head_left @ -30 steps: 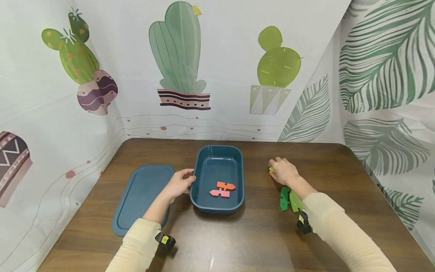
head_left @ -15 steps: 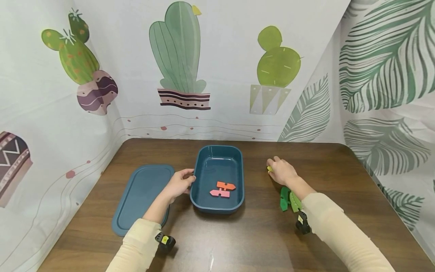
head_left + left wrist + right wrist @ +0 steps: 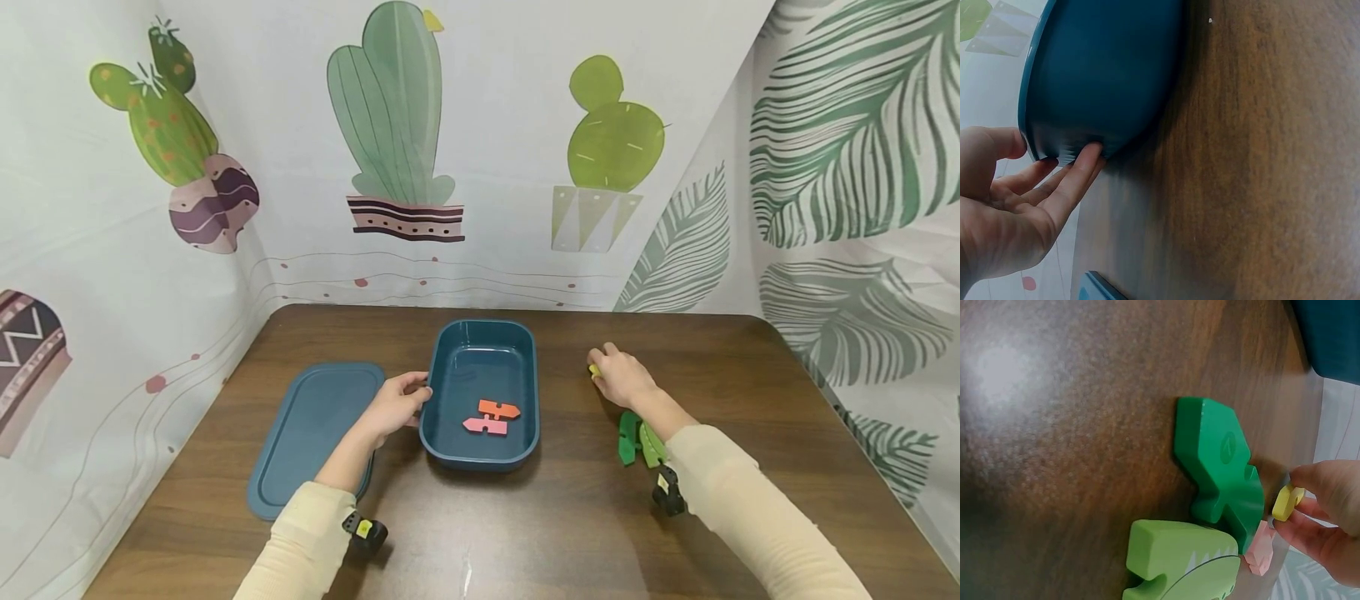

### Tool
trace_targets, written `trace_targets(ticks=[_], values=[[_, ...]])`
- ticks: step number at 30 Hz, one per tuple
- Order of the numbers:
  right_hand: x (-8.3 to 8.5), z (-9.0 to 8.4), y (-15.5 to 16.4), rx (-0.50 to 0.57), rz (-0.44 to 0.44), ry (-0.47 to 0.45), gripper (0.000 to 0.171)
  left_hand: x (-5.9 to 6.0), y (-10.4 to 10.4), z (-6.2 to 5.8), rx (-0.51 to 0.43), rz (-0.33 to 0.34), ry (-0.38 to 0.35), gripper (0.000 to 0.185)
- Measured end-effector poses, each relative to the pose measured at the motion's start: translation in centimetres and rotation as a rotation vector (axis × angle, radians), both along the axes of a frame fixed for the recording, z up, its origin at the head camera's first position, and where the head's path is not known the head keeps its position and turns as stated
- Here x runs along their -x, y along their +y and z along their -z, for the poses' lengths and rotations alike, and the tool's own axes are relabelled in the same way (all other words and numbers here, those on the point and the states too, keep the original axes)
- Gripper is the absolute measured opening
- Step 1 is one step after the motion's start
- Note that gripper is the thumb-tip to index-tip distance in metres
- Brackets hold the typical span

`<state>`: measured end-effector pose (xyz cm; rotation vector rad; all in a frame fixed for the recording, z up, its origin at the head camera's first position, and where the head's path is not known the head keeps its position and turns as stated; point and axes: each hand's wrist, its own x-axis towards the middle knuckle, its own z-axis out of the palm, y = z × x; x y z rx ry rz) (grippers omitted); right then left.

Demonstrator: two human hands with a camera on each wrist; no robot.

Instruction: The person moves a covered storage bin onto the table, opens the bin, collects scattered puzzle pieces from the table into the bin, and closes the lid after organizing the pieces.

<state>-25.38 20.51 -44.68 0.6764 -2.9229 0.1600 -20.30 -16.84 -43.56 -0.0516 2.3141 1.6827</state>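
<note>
In the head view, a deep blue plastic box [image 3: 480, 458] holds an orange piece [image 3: 499, 410] and a pink piece [image 3: 485, 426]. My left hand [image 3: 397, 407] grips the box's left side, thumb at the rim and fingertips against the outer wall in the left wrist view. Between thumb and fingers, my right hand [image 3: 621, 379] pinches a small yellow block [image 3: 1285, 502], low over the table. Nearer the right wrist lie a dark green notched block [image 3: 1219, 456] and a light green block [image 3: 1188, 556] with white spikes drawn on it. A pink block [image 3: 1260, 549] lies just beyond them.
A flat blue lid [image 3: 315, 433] lies on the brown wooden table [image 3: 555, 517], left of the box and partly under the left forearm. White cloth [image 3: 510, 150] printed with cacti and leaves hangs around the table's back and sides.
The right hand has shifted slightly left with the yellow block between its fingers, then stayed nearly still. The left hand and the box have not moved.
</note>
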Motion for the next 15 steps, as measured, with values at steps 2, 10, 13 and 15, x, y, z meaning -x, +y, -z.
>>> trace_targets(ticks=[2, 10, 13, 15], values=[[-0.04, -0.07, -0.01, 0.000, -0.005, 0.000, 0.022, -0.01, -0.06, 0.05, 0.004, 0.009, 0.007, 0.043], [-0.12, -0.54, -0.02, -0.001, -0.034, -0.028, 0.020, -0.06, 0.00, -0.01, -0.002, -0.007, 0.000, 0.042], [-0.17, -0.77, 0.03, 0.004, -0.049, -0.034, 0.020, -0.11, 0.02, -0.07, 0.002, -0.006, 0.002, 0.042], [-0.18, -0.94, 0.06, 0.012, -0.059, -0.035, 0.020, -0.14, 0.02, -0.06, 0.003, -0.006, 0.002, 0.042]])
